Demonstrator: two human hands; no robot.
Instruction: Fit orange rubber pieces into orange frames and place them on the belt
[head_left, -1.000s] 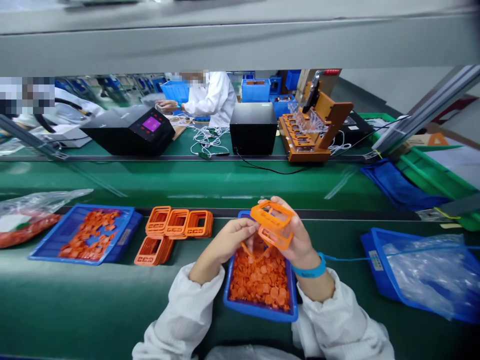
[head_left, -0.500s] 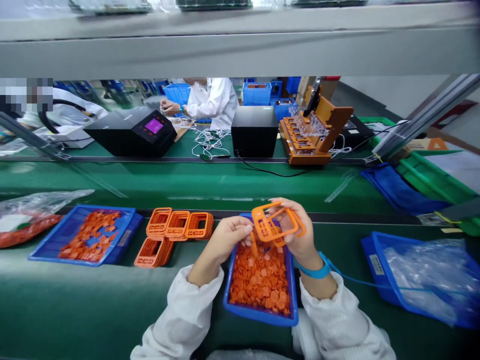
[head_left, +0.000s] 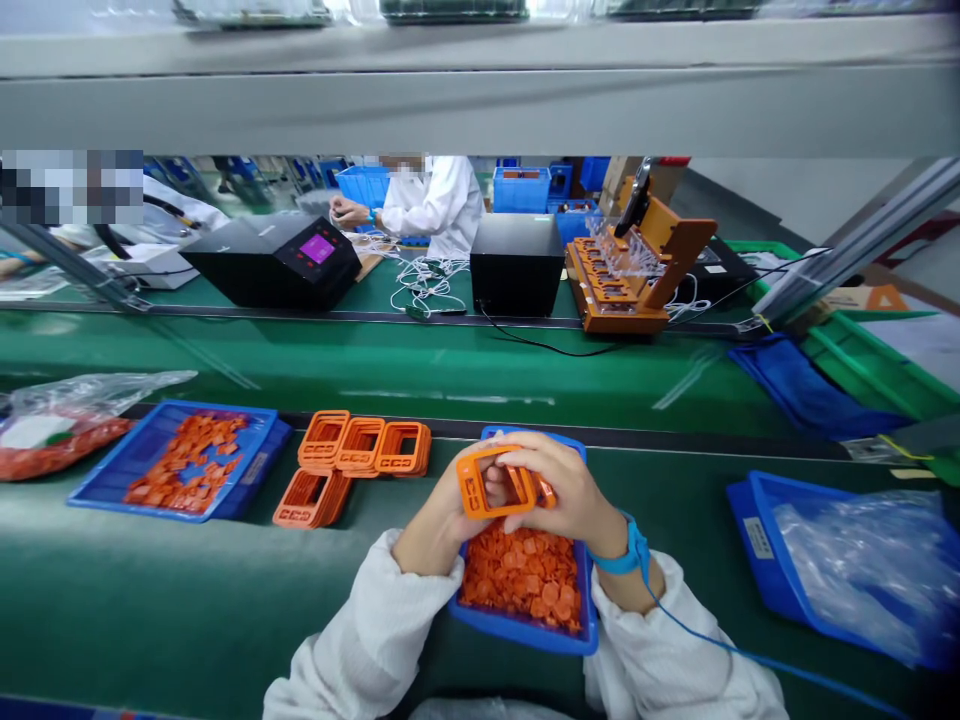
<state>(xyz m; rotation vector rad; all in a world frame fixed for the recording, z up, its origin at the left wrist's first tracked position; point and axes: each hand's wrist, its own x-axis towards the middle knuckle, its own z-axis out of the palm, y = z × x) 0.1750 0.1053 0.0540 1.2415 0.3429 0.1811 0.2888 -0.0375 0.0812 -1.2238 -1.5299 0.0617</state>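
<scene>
Where hands [head_left: 574, 495] partly hide a bin [head_left: 525, 634], frame stacks [head_left: 358, 458] nearby, cables [head_left: 427, 280] beyond

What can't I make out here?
Head view:
Grip of the left hand: partly hidden by the right hand and orange frames.
Number of orange frames held: right hand overlaps them.
Far contents of the parts bin: covered by both hands.
Plastic bag: cut off by the left edge.
Label on the right-side bin: too small to read.
</scene>
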